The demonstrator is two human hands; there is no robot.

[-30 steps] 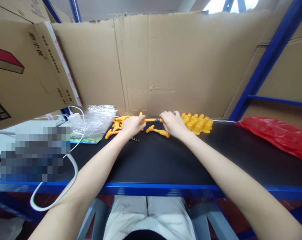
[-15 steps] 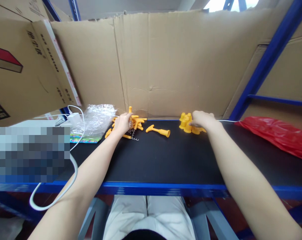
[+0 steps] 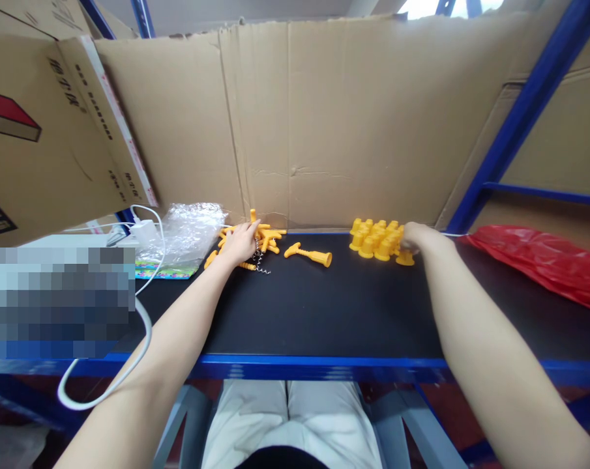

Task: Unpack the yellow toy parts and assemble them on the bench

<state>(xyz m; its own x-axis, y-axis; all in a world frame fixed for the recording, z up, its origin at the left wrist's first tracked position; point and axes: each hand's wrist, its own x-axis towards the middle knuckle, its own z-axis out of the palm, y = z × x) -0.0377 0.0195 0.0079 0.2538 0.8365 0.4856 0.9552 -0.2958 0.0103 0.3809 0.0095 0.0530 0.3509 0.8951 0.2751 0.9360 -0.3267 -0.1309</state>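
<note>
Left hand (image 3: 240, 242) rests on the loose pile of yellow handle pieces (image 3: 263, 236) at the back of the black table (image 3: 324, 306); fingers curl over a piece, but whether they grip it can't be told. A small metal spring (image 3: 258, 259) lies just beside that hand. Right hand (image 3: 416, 236) touches the right edge of the group of standing yellow caps (image 3: 377, 238); whether its fingers hold one is hidden. One assembled-looking yellow piece (image 3: 308, 254) lies alone between the two groups. Judging by this, one looks done and plenty of parts remain. Containers: crumpled clear plastic bag (image 3: 190, 231) at left, contents unclear; red bag (image 3: 544, 260) at right, closed.
</note>
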